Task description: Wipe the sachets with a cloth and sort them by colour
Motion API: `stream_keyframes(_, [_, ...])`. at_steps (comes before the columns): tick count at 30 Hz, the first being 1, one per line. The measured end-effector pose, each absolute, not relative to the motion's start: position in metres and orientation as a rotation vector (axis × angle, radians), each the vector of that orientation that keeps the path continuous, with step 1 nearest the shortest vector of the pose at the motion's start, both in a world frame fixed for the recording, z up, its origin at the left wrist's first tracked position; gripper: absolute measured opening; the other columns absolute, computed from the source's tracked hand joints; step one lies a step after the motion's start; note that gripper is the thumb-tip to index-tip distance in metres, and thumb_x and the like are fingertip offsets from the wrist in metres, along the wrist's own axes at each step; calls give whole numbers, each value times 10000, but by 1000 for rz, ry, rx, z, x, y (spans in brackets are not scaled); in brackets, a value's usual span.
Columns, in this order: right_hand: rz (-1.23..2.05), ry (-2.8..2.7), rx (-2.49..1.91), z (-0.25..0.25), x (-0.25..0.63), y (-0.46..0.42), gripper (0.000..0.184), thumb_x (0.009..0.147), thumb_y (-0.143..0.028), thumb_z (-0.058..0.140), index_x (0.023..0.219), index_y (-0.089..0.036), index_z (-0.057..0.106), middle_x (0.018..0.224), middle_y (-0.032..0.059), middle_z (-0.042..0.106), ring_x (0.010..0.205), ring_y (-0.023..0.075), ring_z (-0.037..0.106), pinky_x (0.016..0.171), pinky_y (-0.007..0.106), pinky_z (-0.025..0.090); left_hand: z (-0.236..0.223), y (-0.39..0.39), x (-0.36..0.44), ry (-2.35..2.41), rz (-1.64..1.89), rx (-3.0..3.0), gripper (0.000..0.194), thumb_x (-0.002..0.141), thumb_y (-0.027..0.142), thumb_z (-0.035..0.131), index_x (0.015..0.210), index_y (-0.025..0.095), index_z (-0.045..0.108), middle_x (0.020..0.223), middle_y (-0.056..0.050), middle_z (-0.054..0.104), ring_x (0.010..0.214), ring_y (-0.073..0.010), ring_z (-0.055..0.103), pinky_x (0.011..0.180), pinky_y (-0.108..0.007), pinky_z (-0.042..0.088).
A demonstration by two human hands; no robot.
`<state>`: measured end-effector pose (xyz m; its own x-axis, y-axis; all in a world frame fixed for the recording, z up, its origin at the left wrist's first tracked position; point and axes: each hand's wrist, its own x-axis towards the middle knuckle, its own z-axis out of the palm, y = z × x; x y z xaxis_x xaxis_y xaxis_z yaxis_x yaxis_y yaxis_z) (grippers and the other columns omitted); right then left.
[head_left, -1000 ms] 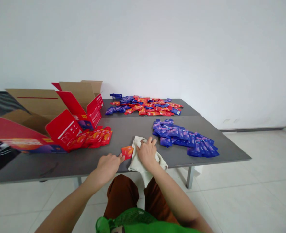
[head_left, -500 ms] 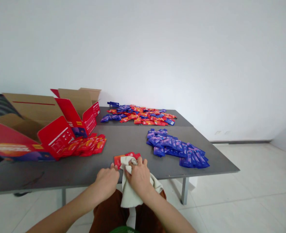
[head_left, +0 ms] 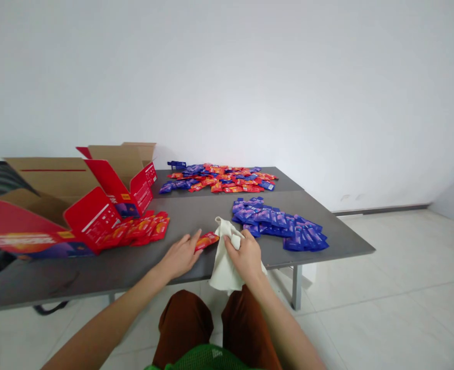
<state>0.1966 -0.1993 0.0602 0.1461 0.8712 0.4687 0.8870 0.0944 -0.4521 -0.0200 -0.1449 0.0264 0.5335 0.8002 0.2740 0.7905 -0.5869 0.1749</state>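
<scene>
My left hand grips one end of a red sachet and holds it over the table near its front edge. Bunched in my right hand is a whitish cloth, whose lower part hangs past the table edge. The sachet's far end reaches close to the cloth; I cannot tell whether they touch. Left of my hands lies an overlapping row of red sachets. To the right, blue sachets lie in overlapping rows.
Two open red cartons with raised flaps, a near carton and a farther carton, stand on the left of the dark table. A mixed pile of red and blue sachets lies at the back, before the white wall.
The red sachet has come up off the table in my left hand. My right hand has moved right and slightly away with the cloth, off the sachet.
</scene>
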Motion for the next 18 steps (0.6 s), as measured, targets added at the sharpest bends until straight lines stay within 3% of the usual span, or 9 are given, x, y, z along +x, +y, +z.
stream_keyframes(5, [-14, -1736, -1506, 54, 173, -198, 332, 905, -420, 469, 845, -198, 709, 792, 50, 522, 775, 177, 486, 724, 285, 364, 20, -133, -23, 1543, 982, 1982, 460, 910, 343, 321, 1271, 127, 507, 1055, -155, 665, 892, -251, 649, 818, -391, 482])
stream_keyframes(10, [20, -1921, -1288, 44, 132, -187, 298, 873, -461, 508, 878, -254, 721, 915, 64, 522, 922, 215, 414, 822, 358, 325, 22, -142, -17, 1098, 923, 1124, 485, 731, 460, 616, 1052, 96, 621, 782, -92, 698, 696, -229, 656, 646, -327, 514])
stream_keyframes(13, [31, -1939, -1502, 38, 116, -176, 360, 861, -513, 493, 885, -244, 731, 1031, 99, 517, 991, 261, 389, 830, 405, 313, 20, -146, -11, 945, 889, 980, 430, 687, 383, 683, 1019, 115, 638, 768, -78, 702, 705, -216, 661, 658, -305, 511])
stream_keyframes(18, [2, -1878, -1889, 41, 124, -146, 500, 894, -541, 374, 1059, -194, 694, 1211, 179, 480, 1136, 340, 346, 907, 492, 256, 14, -151, -9, 966, 871, 922, 337, 747, 276, 638, 1051, 133, 610, 810, -74, 700, 655, -180, 653, 589, -283, 507])
